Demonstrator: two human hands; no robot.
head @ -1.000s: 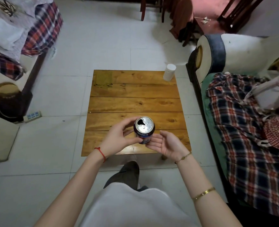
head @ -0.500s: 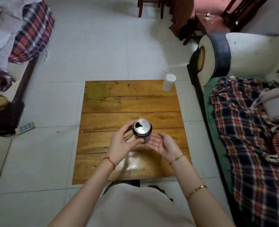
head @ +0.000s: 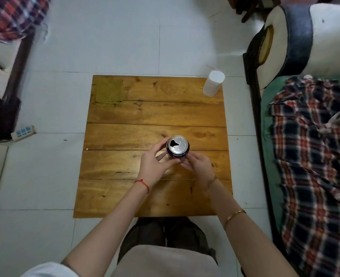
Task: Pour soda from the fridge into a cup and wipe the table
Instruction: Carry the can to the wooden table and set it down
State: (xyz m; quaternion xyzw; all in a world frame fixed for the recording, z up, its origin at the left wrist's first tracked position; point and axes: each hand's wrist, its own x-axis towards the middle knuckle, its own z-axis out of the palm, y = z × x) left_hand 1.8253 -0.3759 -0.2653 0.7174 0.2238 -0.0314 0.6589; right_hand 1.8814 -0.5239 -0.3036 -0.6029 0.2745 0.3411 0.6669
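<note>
Below me is a low square wooden counter (head: pixel 155 116) made of planks running side to side, standing on a pale tiled floor (head: pixel 115 47). A greenish patch (head: pixel 109 92) marks its far left corner, and a white cup (head: pixel 213 83) stands upright at its far right corner. To my right runs a bed (head: pixel 269 108) with a green sheet and a plaid blanket (head: pixel 312 166) thrown over it, with a white and dark bolster (head: pixel 305 37) at its far end. On the floor to my left lies a white power strip (head: pixel 23 132), and more plaid cloth (head: pixel 15 17) hangs in the far left corner. The soda can (head: pixel 177 147) is over the middle of the counter, upright, its long axis vertical and its silver top facing me, with the opened mouth toward the left of the lid. My left hand (head: pixel 155 166) holds the can, fingers curled round its left side. My right hand (head: pixel 199 166) has its fingers bent against the can's lower right side, cupping it. I cannot tell whether the can's base touches the wood.
</note>
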